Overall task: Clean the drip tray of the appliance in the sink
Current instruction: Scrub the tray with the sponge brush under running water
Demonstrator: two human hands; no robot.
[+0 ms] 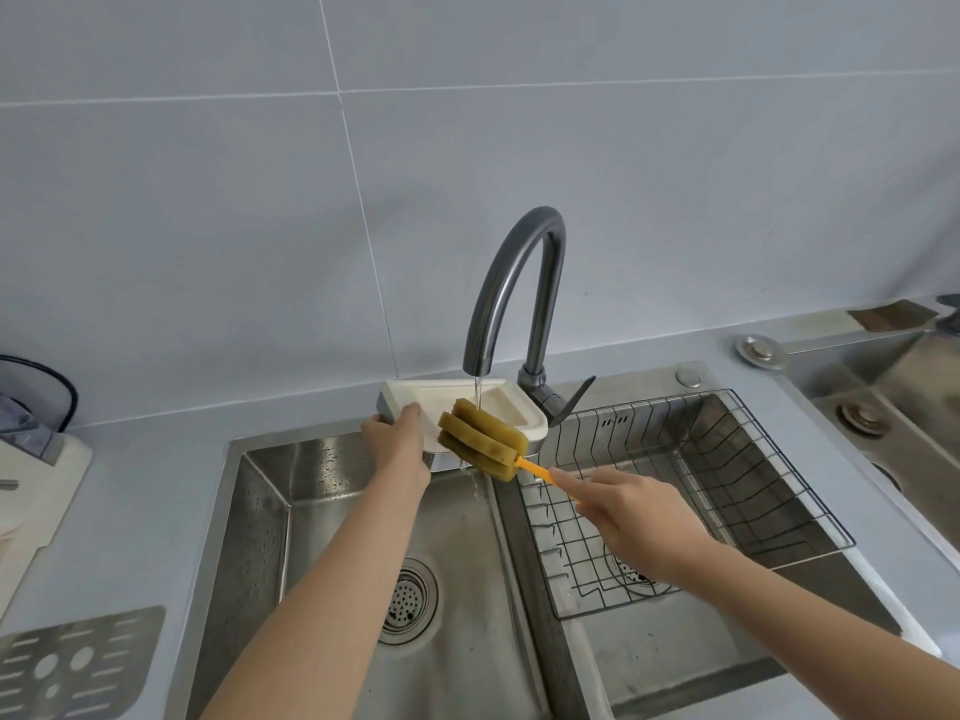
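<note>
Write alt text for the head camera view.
A left hand holds a white drip tray under a running faucet while the right hand presses a sponge brush against it, above a steel double sink. A wire rack sits in the right basin.

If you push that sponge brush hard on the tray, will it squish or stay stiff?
The sponge brush head looks like soft foam, so it probably squishes. Its thin orange handle may bend a little. It sits under the running water, so it is likely soggy and heavier than dry.
</note>
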